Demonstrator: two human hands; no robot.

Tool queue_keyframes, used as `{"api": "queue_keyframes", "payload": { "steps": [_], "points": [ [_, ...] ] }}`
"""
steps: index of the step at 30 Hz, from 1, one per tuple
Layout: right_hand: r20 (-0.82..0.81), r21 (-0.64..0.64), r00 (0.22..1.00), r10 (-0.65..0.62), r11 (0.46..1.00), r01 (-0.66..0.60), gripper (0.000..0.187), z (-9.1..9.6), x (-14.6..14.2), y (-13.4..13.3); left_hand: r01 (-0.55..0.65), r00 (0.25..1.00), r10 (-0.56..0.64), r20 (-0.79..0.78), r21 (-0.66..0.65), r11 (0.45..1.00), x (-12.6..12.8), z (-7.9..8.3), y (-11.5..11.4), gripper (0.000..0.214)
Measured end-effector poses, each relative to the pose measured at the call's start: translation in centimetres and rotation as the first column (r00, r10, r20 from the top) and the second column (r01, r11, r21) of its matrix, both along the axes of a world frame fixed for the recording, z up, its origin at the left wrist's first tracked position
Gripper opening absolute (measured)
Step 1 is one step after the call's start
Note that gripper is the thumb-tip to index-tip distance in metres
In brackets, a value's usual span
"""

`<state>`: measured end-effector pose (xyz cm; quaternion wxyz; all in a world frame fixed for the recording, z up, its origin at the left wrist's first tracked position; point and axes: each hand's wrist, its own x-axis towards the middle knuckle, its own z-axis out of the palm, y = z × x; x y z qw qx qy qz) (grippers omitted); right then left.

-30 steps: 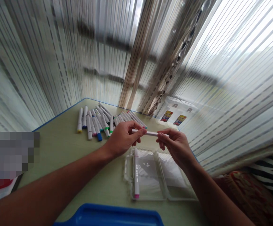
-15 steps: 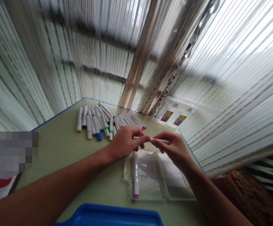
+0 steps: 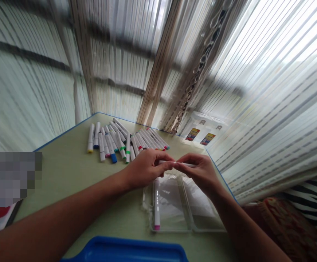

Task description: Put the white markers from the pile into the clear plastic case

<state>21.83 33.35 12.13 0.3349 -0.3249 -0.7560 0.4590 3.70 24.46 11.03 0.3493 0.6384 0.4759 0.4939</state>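
Between my two hands a slim white marker (image 3: 188, 165) lies nearly level, pinched from both ends. My left hand (image 3: 150, 165) is closed on its left part, thumb and fingers pressed together. Around its right part my right hand (image 3: 199, 166) is closed, with the fingertips of both hands meeting. Below them an open clear plastic case (image 3: 173, 214) lies on the table. One white marker with a pink end (image 3: 157, 207) rests along the left side of the case. Beyond my left hand is a loose pile of white markers (image 3: 114, 140) with coloured ends.
A clear box (image 3: 202, 131) with two colourful labels stands at the back right. The rim of a blue tray (image 3: 136, 247) shows at the front edge. Striped curtains (image 3: 120, 72) hang behind the pale green table (image 3: 73, 174). A pixelated patch covers the left side.
My fingertips have come closer together, and less of the marker shows between them. My left hand's fingers are straighter along it. The view has shifted slightly.
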Motion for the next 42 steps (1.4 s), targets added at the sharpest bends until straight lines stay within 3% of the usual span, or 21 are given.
{"api": "queue_keyframes", "payload": {
  "steps": [14, 21, 27, 30, 35, 39, 42],
  "points": [
    [-0.242, -0.219, 0.969, 0.058, 0.969, -0.112, 0.021, -0.5, 0.2, 1.0, -0.192, 0.955, 0.189, 0.229, -0.006, 0.981, -0.7, 0.0, 1.0, 0.023],
    [-0.33, -0.295, 0.941, 0.069, 0.94, -0.173, 0.021, 0.0, 0.2, 1.0, -0.309, 0.856, 0.307, 0.417, -0.065, 0.949, -1.0, -0.1, 1.4, 0.017],
    [-0.304, -0.302, 0.935, 0.18, 0.913, -0.274, 0.032, 0.1, 0.5, 0.7, -0.374, 0.777, 0.346, 0.526, -0.056, 0.926, -1.2, 0.5, 1.2, 0.021],
    [-0.238, -0.25, 0.941, 0.242, 0.921, -0.3, 0.034, -0.1, 0.5, 0.8, -0.364, 0.749, 0.31, 0.586, -0.026, 0.931, -1.2, 0.9, 1.0, 0.024],
    [-0.087, -0.093, 0.959, 0.269, 0.957, -0.276, 0.027, -0.6, 0.3, 0.7, -0.305, 0.813, 0.207, 0.545, 0.094, 0.948, -0.7, 1.4, 0.3, 0.025],
    [0.111, 0.135, 0.966, 0.231, 0.96, -0.245, 0.021, -1.0, 0.1, 0.3, -0.25, 0.911, 0.167, 0.377, 0.181, 0.951, 0.0, 1.7, -0.6, 0.024],
    [0.223, 0.347, 0.958, 0.182, 0.903, -0.252, 0.012, -1.1, 0.1, 0.2, -0.2, 0.973, 0.156, 0.171, 0.289, 0.936, 0.5, 1.7, -1.2, 0.022]
  ]
}}
